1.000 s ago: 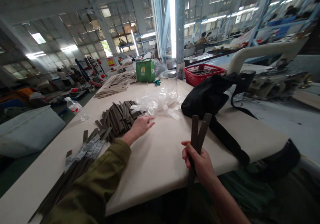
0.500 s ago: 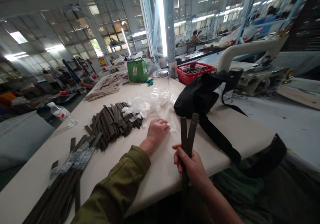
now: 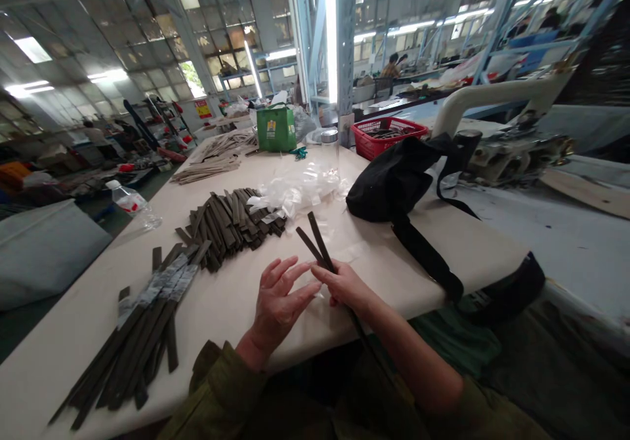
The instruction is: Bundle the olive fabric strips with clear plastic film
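Observation:
My right hand is closed around two dark flat strips, whose upper ends fan apart while the lower ends run down towards my lap. Just left of it is my left hand, with its thumb and forefinger reaching to the strips and the other fingers spread. A small, faint piece of clear plastic shows at the thumb tip and seems held there. Beyond the hands lies a crumpled heap of clear plastic pieces. A pile of dark strips sits beside it, and strip bundles banded with clear plastic lie nearer me.
A black bag with a long strap rests on the pale table, right of the plastic. Behind stand a green bag, a clear jar and a red basket. A plastic bottle is at the left edge; a machine stands right.
My left hand has left the table by the plastic heap and come back towards me, beside the right hand. The right hand has moved left with the two strips, which now tilt left.

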Tool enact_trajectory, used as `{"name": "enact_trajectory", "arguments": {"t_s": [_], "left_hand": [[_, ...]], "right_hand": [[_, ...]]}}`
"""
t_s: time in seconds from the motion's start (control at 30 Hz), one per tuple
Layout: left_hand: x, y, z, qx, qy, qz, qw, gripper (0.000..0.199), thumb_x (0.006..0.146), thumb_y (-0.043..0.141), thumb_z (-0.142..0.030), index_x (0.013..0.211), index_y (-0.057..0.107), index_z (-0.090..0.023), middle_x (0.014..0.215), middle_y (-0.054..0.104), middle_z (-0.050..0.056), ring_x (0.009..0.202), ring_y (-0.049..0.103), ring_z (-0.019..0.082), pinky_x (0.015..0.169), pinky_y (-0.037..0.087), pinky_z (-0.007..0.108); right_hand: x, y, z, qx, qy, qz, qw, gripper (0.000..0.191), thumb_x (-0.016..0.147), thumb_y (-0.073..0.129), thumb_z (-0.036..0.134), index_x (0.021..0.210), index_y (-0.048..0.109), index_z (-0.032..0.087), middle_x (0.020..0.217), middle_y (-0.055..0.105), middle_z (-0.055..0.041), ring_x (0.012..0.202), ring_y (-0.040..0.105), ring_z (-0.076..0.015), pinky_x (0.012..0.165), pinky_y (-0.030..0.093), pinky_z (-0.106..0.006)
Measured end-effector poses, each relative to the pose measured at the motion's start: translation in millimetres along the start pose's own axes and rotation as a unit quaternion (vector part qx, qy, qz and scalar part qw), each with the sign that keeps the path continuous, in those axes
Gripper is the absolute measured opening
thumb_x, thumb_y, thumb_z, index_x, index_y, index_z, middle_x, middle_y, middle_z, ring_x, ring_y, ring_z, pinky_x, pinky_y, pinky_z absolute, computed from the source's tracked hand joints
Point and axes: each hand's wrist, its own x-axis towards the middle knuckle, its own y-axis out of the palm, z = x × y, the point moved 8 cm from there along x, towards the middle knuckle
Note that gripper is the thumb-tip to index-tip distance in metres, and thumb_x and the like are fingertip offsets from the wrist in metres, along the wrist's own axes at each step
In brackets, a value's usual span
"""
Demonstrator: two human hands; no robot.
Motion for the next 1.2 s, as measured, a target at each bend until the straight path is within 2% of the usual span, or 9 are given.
{"name": "enact_trajectory", "arguments": {"t_s": [0.13,0.27,0.33,0.43,0.63,0.73,0.87,1.0,1.2], "left_hand": [[-11.4,-4.7,-3.4,-0.062,-0.032,-0.011,0.998,0.032,0.076,0.071,-0.023,0.101,0.072,-0.042,0.119,0.068,0.002,0.12,0.054,0.026,0.108,0.029,0.045],[-26.6,-13.8,17.6,-0.179,-0.227,-0.074,0.955,0.029,0.079,0.067,-0.037,0.106,0.071,-0.027,0.116,0.068,0.009,0.112,0.057,0.027,0.1,0.04,0.041],[-33.5,-0.9,26.5,-0.273,-0.333,-0.028,0.902,0.031,0.084,0.059,-0.041,0.105,0.071,-0.021,0.106,0.071,0.01,0.1,0.062,0.025,0.09,0.046,0.036],[-33.6,21.4,21.5,-0.383,-0.396,0.076,0.831,0.032,0.082,0.061,-0.043,0.097,0.074,-0.018,0.09,0.074,0.008,0.083,0.065,0.022,0.076,0.048,0.03],[-28.7,32.6,15.9,-0.419,-0.415,0.107,0.8,0.02,0.076,0.068,-0.034,0.078,0.077,-0.016,0.076,0.074,0.007,0.075,0.063,0.019,0.075,0.046,0.028],[-35.2,33.3,26.9,-0.47,-0.46,0.049,0.752,0.021,0.074,0.071,-0.034,0.076,0.076,-0.015,0.078,0.073,0.008,0.074,0.063,0.016,0.074,0.047,0.026],[-43.2,26.4,48.0,-0.58,-0.509,-0.095,0.629,0.018,0.068,0.078,-0.03,0.07,0.071,-0.014,0.073,0.071,0.003,0.069,0.063,0.011,0.071,0.049,0.022],[-41.8,17.1,59.7,-0.647,-0.506,-0.205,0.532,0.021,0.064,0.082,-0.026,0.067,0.066,-0.014,0.069,0.068,0.0,0.066,0.063,0.011,0.068,0.052,0.023],[-40.3,20.9,56.6,-0.685,-0.53,-0.263,0.426,0.008,0.077,0.072,-0.02,0.076,0.066,-0.014,0.081,0.072,0.004,0.076,0.069,0.015,0.072,0.055,0.028]], "right_hand": [[0.4,10.8,6.4,-0.008,-0.009,0.01,1.0,0.03,0.07,0.069,0.024,0.098,0.065,0.015,0.067,0.068,0.0002,0.049,0.054,-0.0088,0.038,0.038,-0.016],[-1.1,5.4,20.8,-0.02,-0.028,-0.014,0.999,0.038,0.071,0.066,0.022,0.108,0.063,0.015,0.068,0.07,-0.0003,0.054,0.056,-0.01,0.04,0.036,-0.015],[-1.1,4.2,29.2,-0.036,-0.046,-0.015,0.998,0.038,0.071,0.066,0.023,0.108,0.063,0.015,0.068,0.071,-0.0008,0.056,0.057,-0.0109,0.04,0.037,-0.016],[-0.9,9.2,40.4,-0.08,-0.085,-0.004,0.993,0.037,0.072,0.065,0.023,0.108,0.064,0.016,0.068,0.071,-0.0005,0.054,0.056,-0.011,0.041,0.039,-0.017],[-3.5,21.5,53.6,-0.159,-0.138,-0.007,0.978,0.031,0.075,0.062,0.021,0.106,0.064,0.017,0.071,0.071,-0.0009,0.058,0.058,-0.0117,0.046,0.044,-0.018],[-11.5,16.8,57.5,-0.157,-0.136,-0.024,0.978,0.03,0.082,0.058,0.029,0.11,0.061,0.017,0.076,0.072,-0.0019,0.056,0.058,-0.0119,0.045,0.047,-0.019],[-34.8,10.2,47.2,-0.138,-0.105,-0.01,0.985,0.036,0.094,0.041,0.047,0.109,0.054,0.018,0.08,0.071,-0.0025,0.043,0.049,-0.0089,0.039,0.045,-0.021],[-63.5,13.8,22.4,-0.142,-0.078,0.039,0.986,0.036,0.097,0.033,0.047,0.097,0.054,0.019,0.076,0.069,-0.0014,0.04,0.045,-0.007,0.038,0.04,-0.019],[-82.6,19.1,-7.9,-0.127,-0.035,0.05,0.99,0.022,0.09,0.051,0.04,0.081,0.051,0.019,0.062,0.058,0.0037,0.039,0.042,-0.0071,0.036,0.031,-0.018]]}}
